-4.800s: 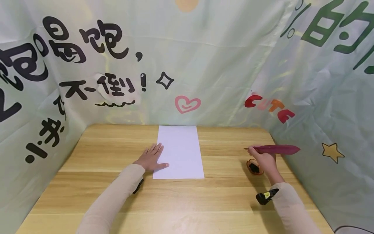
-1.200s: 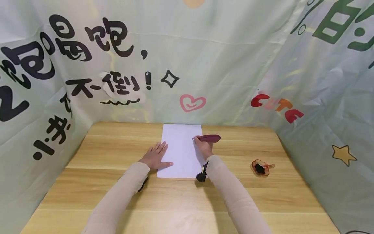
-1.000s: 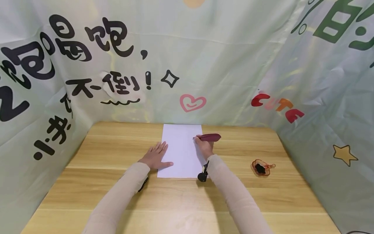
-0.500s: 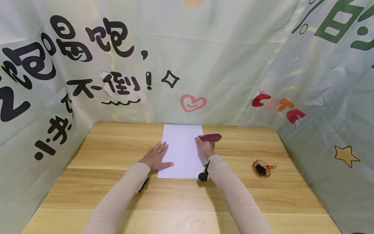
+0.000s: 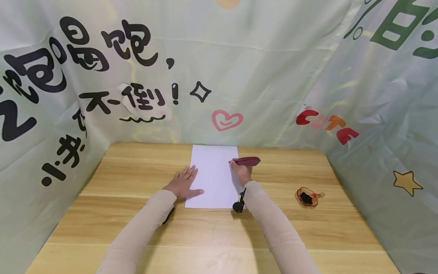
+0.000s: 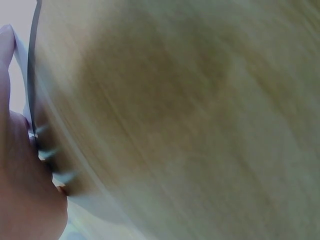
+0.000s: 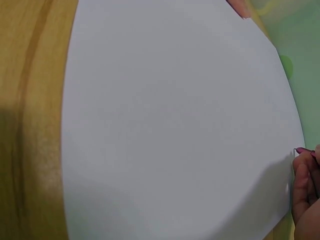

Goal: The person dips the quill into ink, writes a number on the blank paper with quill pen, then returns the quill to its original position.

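Observation:
A white sheet of paper (image 5: 213, 179) lies on the wooden table near its back edge. My left hand (image 5: 180, 184) rests flat over the sheet's left edge, fingers spread and thumb out on the paper. In my right hand (image 5: 242, 173) I pinch a dark red feather quill pen (image 5: 249, 161), its plume pointing right. The nib is at the paper's upper right part, and no clear ink mark shows there. The right wrist view shows the curled fingers (image 7: 301, 182) and the quill's tip by the sheet's edge; most of the plume is outside that view.
To the right stands a small translucent orange dish (image 5: 314, 201) with black ink in it and a short handle. A printed cloth (image 5: 267, 87) walls in the table at the back and both sides. Dark wrist cameras (image 5: 238, 206) sit under the sleeves.
From above the ink dish, my right hand has come left with the quill to the paper; over the last second its tip shifts very slightly right. My left hand stays in place.

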Tool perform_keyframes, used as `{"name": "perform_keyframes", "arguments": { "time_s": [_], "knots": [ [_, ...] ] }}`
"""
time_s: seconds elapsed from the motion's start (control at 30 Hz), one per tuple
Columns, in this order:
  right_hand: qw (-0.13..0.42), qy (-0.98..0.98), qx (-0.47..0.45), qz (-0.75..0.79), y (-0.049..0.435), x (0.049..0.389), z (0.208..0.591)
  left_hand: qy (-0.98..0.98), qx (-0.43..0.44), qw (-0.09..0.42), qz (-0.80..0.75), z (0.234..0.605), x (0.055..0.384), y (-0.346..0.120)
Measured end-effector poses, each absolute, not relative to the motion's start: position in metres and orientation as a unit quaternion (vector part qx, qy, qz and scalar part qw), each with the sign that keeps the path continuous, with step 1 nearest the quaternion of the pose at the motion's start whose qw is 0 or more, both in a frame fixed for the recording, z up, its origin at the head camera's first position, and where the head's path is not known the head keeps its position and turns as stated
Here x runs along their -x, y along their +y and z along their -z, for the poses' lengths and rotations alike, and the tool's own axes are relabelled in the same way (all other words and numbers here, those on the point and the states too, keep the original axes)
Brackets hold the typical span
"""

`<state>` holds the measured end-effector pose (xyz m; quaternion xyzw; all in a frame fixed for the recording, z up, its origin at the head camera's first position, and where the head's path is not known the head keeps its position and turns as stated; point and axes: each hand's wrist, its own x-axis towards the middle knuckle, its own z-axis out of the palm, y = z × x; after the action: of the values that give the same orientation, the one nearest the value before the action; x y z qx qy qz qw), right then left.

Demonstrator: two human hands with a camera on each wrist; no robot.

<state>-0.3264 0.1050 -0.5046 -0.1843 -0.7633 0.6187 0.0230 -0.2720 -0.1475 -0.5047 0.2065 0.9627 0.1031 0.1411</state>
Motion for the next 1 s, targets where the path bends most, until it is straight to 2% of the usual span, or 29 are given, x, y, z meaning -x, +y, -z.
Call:
{"name": "perform_keyframes", "arguments": {
  "time_s": [0.37,1.0],
  "knots": [
    [0.026,-0.765,0.181,-0.618,0.102,0.326,0.506,0.961,-0.212,0.142,-0.103,0.507,0.273,-0.149],
    [-0.005,-0.77,0.156,-0.619,0.091,0.316,0.507,0.961,-0.21,0.148,-0.098,0.519,0.283,-0.152]
  ]
}}
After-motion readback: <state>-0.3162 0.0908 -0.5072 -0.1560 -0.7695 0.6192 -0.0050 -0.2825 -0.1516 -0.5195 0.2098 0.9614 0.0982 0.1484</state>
